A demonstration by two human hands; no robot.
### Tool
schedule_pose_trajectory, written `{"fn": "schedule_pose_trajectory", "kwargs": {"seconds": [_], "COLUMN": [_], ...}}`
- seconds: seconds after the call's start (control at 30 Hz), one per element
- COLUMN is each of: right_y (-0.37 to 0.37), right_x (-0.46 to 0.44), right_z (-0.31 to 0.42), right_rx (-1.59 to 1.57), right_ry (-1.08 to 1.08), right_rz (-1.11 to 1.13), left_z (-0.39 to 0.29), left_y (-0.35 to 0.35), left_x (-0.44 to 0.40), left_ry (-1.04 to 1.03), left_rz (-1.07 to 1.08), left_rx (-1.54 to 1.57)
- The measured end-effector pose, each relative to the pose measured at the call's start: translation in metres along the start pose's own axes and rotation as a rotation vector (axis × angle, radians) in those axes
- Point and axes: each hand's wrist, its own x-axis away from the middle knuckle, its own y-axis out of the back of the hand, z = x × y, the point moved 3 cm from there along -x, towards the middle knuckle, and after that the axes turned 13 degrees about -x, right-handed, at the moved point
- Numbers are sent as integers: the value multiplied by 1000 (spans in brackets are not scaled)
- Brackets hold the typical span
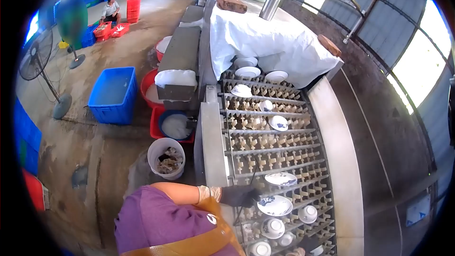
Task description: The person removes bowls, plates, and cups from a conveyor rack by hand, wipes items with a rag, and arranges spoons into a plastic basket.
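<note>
My left hand (pixel 241 196), in a dark glove with a pale cuff, reaches over the conveyor's left edge. Its fingers appear closed at the near rim of a blue-patterned oval plate (pixel 275 205); the glove is partly blurred. Just beyond lies another patterned plate (pixel 280 179). My right hand (pixel 309 245), also dark-gloved, is low at the bottom edge, close to a white dish (pixel 316 251); its fingers are mostly hidden. Around them, upside-down white bowls (pixel 272 228), (pixel 308 214) and a small cup (pixel 286 239) rest on the pegged conveyor (pixel 275 151).
Farther along, bowls and plates (pixel 248 72) sit near a white curtain (pixel 270 42). At left stand a scrap bucket (pixel 166 158), a basin of foamy water (pixel 176 126) and a blue tub (pixel 113 96). Fans (pixel 37 59) and a seated person (pixel 111 10) are farther off.
</note>
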Motion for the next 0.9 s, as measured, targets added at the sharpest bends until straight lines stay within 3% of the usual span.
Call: {"fn": "schedule_pose_trajectory", "kwargs": {"seconds": [0.57, 0.77, 0.8, 0.83, 0.87, 0.9], "right_y": [29, 79, 85, 85, 88, 84], "right_x": [-54, -97, -103, -113, -103, -92], "right_z": [-5, -110, -131, -145, -154, -153], "right_rx": [205, 578, 667, 770, 890, 1016], "right_ry": [37, 56, 46, 41, 24, 4], "right_rz": [-58, -150, -160, -194, -250, -304], "left_z": [-5, 11, 18, 5, 18, 16], "left_y": [-9, 24, 41, 11, 38, 35], "left_x": [0, -9, -9, -2, -8, -5], "left_ry": [-35, -32, -27, -69, 58, 22], "left_rz": [-100, 14, -90, -121, -152, -151], "left_rx": [-50, -25, -46, -95, 187, 91]}}
